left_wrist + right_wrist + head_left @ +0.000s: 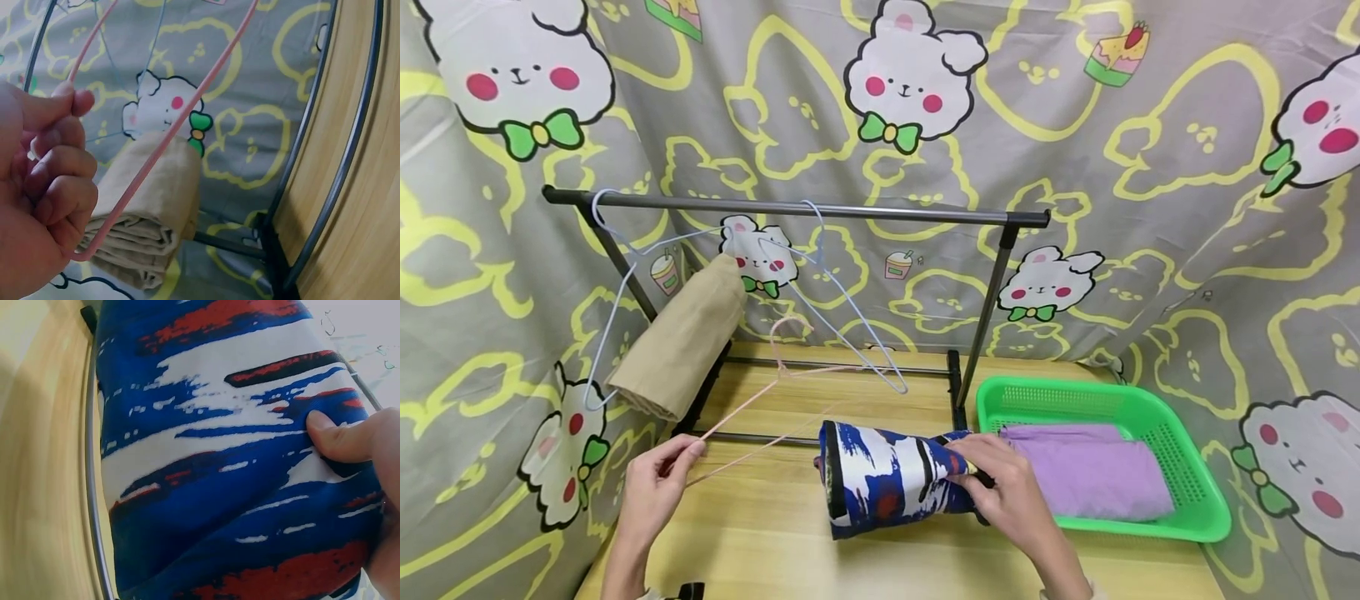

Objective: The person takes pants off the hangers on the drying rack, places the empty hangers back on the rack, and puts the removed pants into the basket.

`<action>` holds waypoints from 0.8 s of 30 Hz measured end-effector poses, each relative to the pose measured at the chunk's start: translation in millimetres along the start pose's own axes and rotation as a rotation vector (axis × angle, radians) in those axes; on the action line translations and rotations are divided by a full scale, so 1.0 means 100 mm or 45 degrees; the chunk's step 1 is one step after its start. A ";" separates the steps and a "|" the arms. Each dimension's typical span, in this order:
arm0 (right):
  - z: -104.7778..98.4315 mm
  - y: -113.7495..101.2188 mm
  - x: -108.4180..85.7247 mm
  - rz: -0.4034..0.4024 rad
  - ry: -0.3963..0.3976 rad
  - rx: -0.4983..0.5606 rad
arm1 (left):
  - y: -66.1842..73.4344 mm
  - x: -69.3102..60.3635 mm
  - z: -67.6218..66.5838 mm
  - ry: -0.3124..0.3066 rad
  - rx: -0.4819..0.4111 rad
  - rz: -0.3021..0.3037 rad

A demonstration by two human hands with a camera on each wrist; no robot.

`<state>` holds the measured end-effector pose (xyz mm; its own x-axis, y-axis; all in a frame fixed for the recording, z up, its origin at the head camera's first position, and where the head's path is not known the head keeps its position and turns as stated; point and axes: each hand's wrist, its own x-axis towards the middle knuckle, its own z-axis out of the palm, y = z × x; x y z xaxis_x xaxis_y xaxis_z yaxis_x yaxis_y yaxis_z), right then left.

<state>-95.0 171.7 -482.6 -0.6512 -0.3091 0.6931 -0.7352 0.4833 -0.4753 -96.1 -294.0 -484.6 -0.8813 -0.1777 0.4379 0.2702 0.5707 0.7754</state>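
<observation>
My left hand [658,483] pinches the left end of a pink hanger [741,410], its hook upward, held over the wooden surface; in the left wrist view the hand [47,169] has its fingers curled beside the pink hanger bar [156,153]. My right hand [1011,492] grips the right end of a folded blue, white and red cloth [887,479], to the right of the hanger and apart from it. In the right wrist view the thumb of the right hand [356,440] presses on the patterned cloth [206,450].
A black rack [880,212] stands at the back with two blue hangers; the left one [613,321] carries a folded beige cloth [681,342], the right one [850,304] carries nothing. At the right, a green basket [1213,508] holds a folded purple cloth [1093,475].
</observation>
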 end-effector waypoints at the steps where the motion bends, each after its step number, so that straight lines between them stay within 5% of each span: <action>1: 0.00 0.00 -0.01 0.000 0.000 -0.019 | 0.01 0.00 -0.01 0.028 0.022 -0.005; 9: 0.00 0.03 -0.09 0.047 -0.028 -0.099 | 0.07 0.08 -0.09 0.315 0.158 0.141; 13: 0.03 0.02 -0.10 0.027 -0.028 -0.108 | 0.15 0.14 -0.13 0.439 0.177 0.143; 24: 0.12 -0.03 -0.12 0.011 -0.055 -0.126 | 0.33 0.35 -0.23 0.514 0.302 0.093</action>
<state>-87.3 163.4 -495.7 -0.6663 -0.3389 0.6642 -0.7089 0.5641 -0.4234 -109.2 -299.7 -432.8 -0.6296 -0.4006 0.6657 0.1884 0.7526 0.6310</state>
